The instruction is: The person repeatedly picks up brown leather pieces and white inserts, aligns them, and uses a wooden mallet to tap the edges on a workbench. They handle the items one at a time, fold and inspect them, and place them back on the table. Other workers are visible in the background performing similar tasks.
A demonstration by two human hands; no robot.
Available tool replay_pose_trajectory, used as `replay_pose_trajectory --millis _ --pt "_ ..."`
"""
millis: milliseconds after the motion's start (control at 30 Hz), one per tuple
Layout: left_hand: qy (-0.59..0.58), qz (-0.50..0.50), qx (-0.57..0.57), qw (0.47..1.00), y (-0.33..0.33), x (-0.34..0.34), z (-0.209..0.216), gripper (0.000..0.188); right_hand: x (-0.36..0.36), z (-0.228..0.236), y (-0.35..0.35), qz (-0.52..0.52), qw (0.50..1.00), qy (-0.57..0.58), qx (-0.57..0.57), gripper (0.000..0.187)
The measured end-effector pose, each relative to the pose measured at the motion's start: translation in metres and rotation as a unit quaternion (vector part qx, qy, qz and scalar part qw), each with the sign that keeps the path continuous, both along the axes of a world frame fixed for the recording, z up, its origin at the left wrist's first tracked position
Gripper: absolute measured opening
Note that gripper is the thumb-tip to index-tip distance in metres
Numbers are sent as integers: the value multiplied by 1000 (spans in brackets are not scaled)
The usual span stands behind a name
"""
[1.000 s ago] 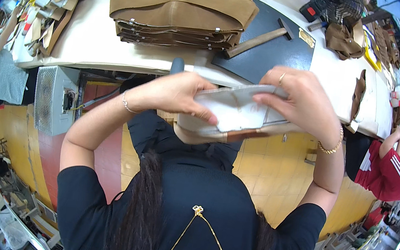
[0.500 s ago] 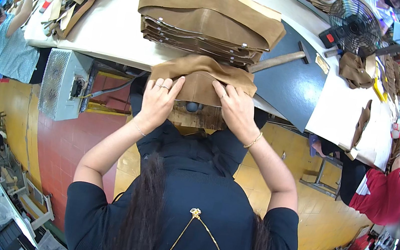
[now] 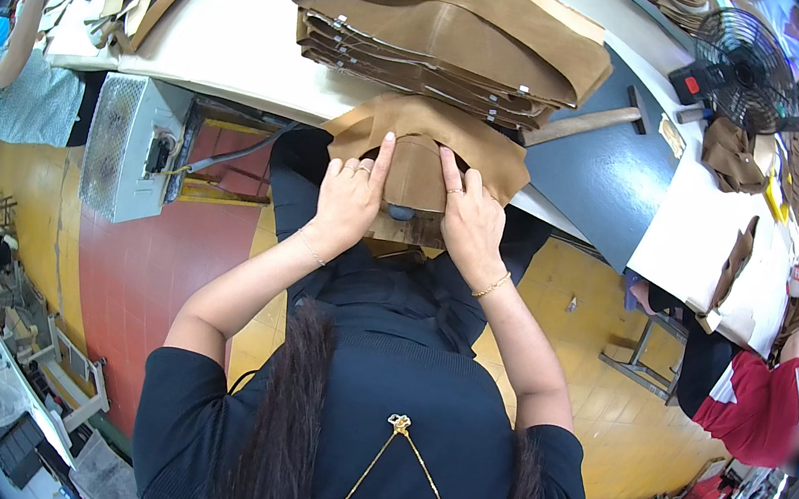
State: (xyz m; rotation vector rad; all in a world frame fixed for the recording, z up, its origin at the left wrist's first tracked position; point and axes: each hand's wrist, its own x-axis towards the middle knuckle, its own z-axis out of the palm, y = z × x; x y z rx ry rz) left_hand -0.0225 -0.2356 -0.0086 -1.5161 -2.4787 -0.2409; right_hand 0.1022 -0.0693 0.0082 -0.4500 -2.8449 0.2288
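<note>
In the head view, the brown leather piece (image 3: pixel 417 175) is seen straight out at 12 o'clock, bent over a support at the near side of the bench (image 3: pixel 215 39), with a dark rounded end (image 3: pixel 401 213) showing at its 6 o'clock edge. The left hand (image 3: pixel 351 198) is laid at its 8 o'clock side and the right hand (image 3: pixel 474 221) at 4 o'clock. On each, the index finger is stretched forward along the leather and the others are curled in; whether anything is pinched by the hidden thumbs cannot be told.

The piece is judged light and supple, easily curved but with enough body for a fold to be held; little slipping is expected, though marks might be left by nails. It would best be taken by both side edges, the centre being steadied by flat fingertips. A stack of similar brown pieces (image 3: pixel 447 39) is set beyond at 12 o'clock, and a hammer (image 3: pixel 582 127) is laid at 2 o'clock on a dark board (image 3: pixel 594 189).
</note>
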Motion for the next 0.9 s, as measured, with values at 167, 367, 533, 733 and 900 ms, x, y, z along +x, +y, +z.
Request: replay_pose_trajectory --millis 167,367,533,733,900 --pt "-57 1 14 998 3 5 -8 84 -10 -31 -15 -41 999 1 0 63" --pt "-144 -6 -9 989 2 3 -10 86 -19 -45 -30 -86 996 -26 -9 67" --pt "-265 -27 -143 953 3 -3 38 106 -20 -47 -30 -92 995 -30 -18 67" --pt "-429 54 -64 899 19 -4 57 108 -19 -35 -26 -77 994 -37 -68 62" --pt "-348 127 29 929 28 19 30 83 2 17 13 66 899 -106 -421 63"
